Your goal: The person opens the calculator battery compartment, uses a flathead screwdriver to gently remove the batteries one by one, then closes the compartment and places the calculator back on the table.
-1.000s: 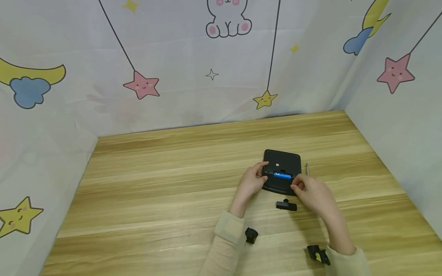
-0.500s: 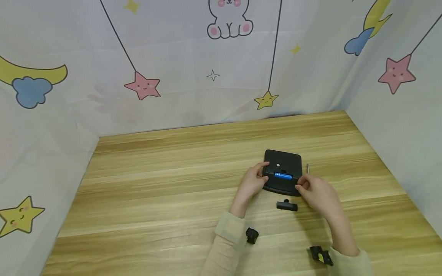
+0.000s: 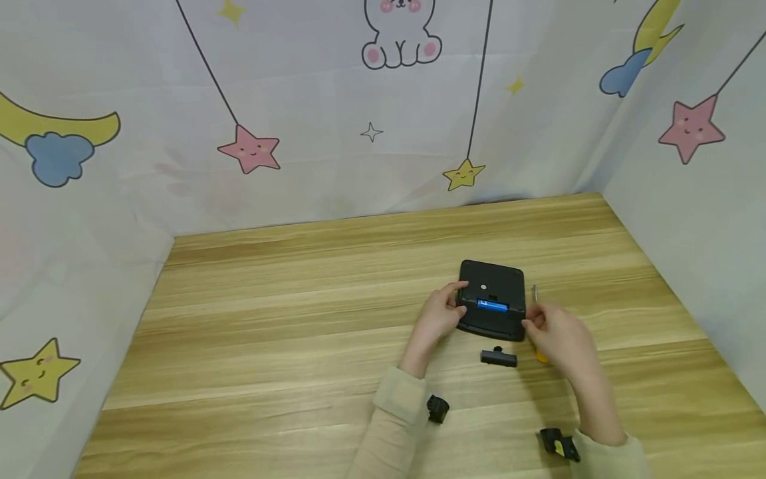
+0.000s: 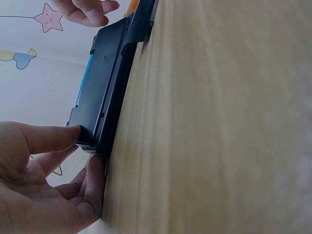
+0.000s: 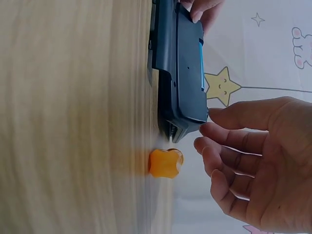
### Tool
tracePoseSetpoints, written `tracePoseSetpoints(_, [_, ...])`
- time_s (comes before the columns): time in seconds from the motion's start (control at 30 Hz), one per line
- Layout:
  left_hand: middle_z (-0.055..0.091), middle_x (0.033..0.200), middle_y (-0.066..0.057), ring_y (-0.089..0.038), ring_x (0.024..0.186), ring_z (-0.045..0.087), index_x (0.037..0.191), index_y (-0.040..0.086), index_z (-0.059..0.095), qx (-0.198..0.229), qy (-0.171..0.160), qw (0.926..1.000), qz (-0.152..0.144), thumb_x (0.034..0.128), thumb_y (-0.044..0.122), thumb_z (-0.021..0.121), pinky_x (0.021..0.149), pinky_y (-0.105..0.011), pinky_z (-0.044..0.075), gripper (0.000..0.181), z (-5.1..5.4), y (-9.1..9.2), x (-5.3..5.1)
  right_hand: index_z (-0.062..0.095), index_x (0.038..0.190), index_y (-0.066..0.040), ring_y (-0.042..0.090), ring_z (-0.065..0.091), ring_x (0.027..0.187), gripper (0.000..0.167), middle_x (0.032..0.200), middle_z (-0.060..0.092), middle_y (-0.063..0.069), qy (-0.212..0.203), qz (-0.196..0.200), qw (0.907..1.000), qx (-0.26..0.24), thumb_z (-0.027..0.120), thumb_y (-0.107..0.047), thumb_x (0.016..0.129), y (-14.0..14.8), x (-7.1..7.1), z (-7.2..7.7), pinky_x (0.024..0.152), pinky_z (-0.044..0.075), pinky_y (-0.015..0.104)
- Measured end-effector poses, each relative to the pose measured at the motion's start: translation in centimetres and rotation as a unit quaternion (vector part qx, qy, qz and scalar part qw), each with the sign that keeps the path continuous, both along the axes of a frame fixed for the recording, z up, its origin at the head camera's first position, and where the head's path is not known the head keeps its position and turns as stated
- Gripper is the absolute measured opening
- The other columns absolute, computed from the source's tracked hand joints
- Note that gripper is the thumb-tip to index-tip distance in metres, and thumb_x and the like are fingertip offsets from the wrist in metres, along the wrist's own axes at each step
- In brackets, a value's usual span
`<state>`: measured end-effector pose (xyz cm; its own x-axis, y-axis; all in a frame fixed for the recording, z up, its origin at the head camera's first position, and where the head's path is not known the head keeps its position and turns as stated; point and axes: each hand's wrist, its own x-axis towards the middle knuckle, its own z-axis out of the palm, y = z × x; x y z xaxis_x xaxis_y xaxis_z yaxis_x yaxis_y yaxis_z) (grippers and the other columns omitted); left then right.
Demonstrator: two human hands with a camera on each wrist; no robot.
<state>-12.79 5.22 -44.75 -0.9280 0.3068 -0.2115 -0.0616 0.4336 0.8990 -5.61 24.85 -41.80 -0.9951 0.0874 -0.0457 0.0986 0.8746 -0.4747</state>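
A flat black calculator-like device [image 3: 493,279] lies face down, with a blue battery [image 3: 492,306] in its uncovered slot. My left hand [image 3: 439,314] grips its left edge; in the left wrist view the thumb [image 4: 53,138] presses the upper side. At the opposite edge is my right hand [image 3: 559,336]. Its thumb [image 5: 239,113] and forefinger are close to the device's corner in the right wrist view, the other fingers loosely bent; contact is hard to tell. Partly hidden beneath that hand lies a screwdriver, its metal shaft [image 3: 535,293] and orange handle [image 5: 165,163] showing.
A small black battery cover [image 3: 499,358] lies on the wooden table [image 3: 287,319] in front of the device. Black mounts sit at the left cuff [image 3: 437,409] and the right cuff [image 3: 559,444]. A patterned cloth [image 3: 323,173] hangs behind and at the sides.
My right hand has drawn away to the right from the battery slot to the device's edge, and part of the orange handle now shows. The left hand keeps its grip.
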Motion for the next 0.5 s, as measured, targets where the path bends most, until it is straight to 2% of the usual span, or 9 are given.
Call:
tracePoseSetpoints(0.17, [0.043,0.086,-0.003,-0.014,0.070,0.040,0.135,0.020,0.056,-0.003,0.003,1.0000,0.000,0.0903,0.003,0.061,0.059,-0.022,0.034,0.049,-0.17,0.05,-0.02,0.063,0.094,0.000,0.021,0.058,0.070,0.018,0.082,0.065,0.011,0.003,-0.010,0.9999,0.004,0.061,-0.017,0.090,0.34,-0.04,-0.23,0.060,0.044,0.033])
tracePoseSetpoints(0.3, [0.042,0.085,-0.002,-0.014,0.069,0.039,0.136,0.020,0.056,-0.005,0.004,1.0000,-0.003,0.0906,0.003,0.061,0.058,-0.022,0.034,0.049,-0.17,-0.02,0.00,0.062,0.096,0.000,0.023,0.059,0.073,0.019,0.085,0.065,0.013,-0.011,-0.021,0.9997,0.000,0.060,-0.017,0.090,0.54,-0.04,-0.43,0.061,0.045,0.036])
tracePoseSetpoints(0.5, [0.043,0.084,-0.002,-0.013,0.069,0.040,0.135,0.020,0.056,-0.003,0.005,1.0000,0.001,0.0902,0.003,0.061,0.058,-0.021,0.034,0.049,-0.27,0.03,0.01,0.062,0.099,0.001,0.023,0.057,0.069,0.024,0.083,0.064,0.014,-0.027,-0.039,0.9989,0.002,0.060,-0.021,0.090,0.89,-0.04,-0.53,0.056,0.039,0.031])
